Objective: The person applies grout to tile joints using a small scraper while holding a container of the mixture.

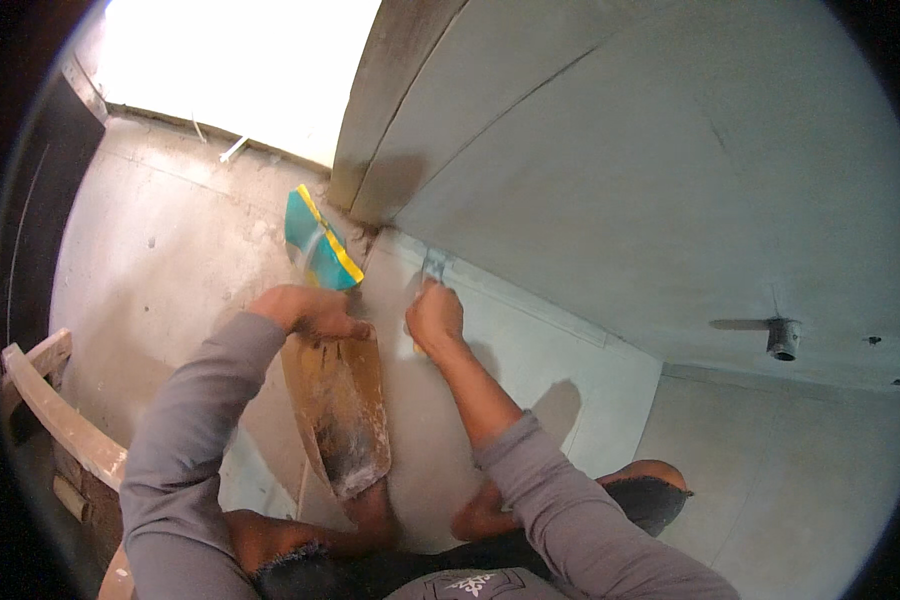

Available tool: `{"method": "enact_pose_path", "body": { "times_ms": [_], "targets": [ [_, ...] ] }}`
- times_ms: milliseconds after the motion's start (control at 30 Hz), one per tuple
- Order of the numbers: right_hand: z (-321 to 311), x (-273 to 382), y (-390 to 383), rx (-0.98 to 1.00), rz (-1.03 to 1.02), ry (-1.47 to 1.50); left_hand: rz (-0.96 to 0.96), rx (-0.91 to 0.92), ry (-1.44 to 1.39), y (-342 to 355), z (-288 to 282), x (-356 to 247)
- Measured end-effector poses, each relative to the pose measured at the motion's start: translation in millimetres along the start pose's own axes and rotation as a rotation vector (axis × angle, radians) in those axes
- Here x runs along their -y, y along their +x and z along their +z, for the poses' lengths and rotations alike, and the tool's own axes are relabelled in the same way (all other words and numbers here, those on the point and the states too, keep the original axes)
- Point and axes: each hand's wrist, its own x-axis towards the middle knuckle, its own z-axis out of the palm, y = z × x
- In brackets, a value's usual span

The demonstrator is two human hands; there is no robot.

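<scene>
My left hand [315,312] is closed on the upper end of a long brown trough-like pan [338,400], smeared with whitish residue. The pan tilts down toward my legs. In my right hand [436,318] is a putty knife, its flat metal blade [433,266] at the pale strip [500,293] along the foot of the wall. My fingers hide most of the knife's handle. Just beyond my left hand lies a crumpled teal and yellow plastic bag [322,240] on the floor.
A grey wall [650,170] rises on the right, with a short pipe stub [784,340] sticking out. A bright opening [230,70] is at the far left. Debris lies along its sill. A wooden frame [65,415] stands by my left arm.
</scene>
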Motion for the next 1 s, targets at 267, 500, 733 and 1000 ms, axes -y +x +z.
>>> {"method": "enact_pose_path", "body": {
  "times_ms": [267,500,733,1000],
  "targets": [
    [-57,3,3,-0.070,-0.307,-0.254,-0.036,0.071,-0.085,-13,-9,-13],
    [-67,-18,26,-0.002,-0.363,-0.441,0.006,0.026,-0.033,-18,-10,-16],
    [-104,-57,9,0.145,-0.263,-0.520,0.053,-0.020,0.002,-9,-1,-2],
    [-152,-130,-8,0.261,-0.224,-0.661,-0.040,0.043,-0.066,-25,-10,-25]
  ]
}}
